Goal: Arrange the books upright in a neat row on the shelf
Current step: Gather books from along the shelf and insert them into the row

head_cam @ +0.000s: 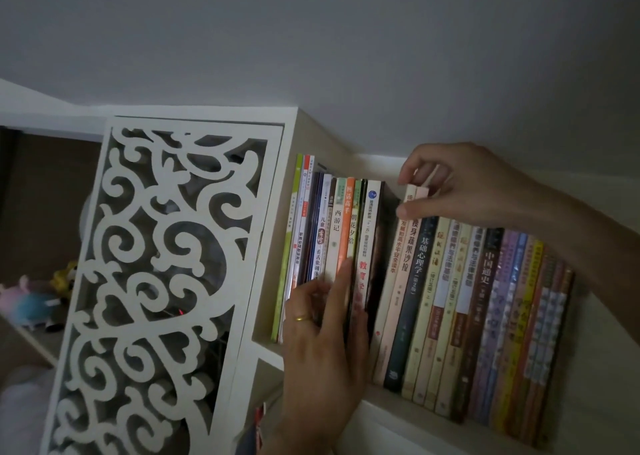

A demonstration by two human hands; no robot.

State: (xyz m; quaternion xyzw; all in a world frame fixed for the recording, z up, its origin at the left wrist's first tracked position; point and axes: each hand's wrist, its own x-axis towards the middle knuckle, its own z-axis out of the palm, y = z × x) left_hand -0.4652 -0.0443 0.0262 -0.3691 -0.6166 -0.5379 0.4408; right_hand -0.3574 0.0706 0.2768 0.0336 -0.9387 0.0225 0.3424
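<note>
A row of several upright books fills a white shelf. A narrow dark gap splits the row into a left group and a longer right group. My left hand, with a gold ring, presses its straight fingers against the spines of the left group near the gap. My right hand reaches over the top of the right group and pinches the upper ends of two pale books right beside the gap, thumb on the spines and fingers behind.
A white carved fretwork door panel stands to the left of the books. Behind it, a lower compartment holds soft toys. The grey ceiling lies close above the shelf top.
</note>
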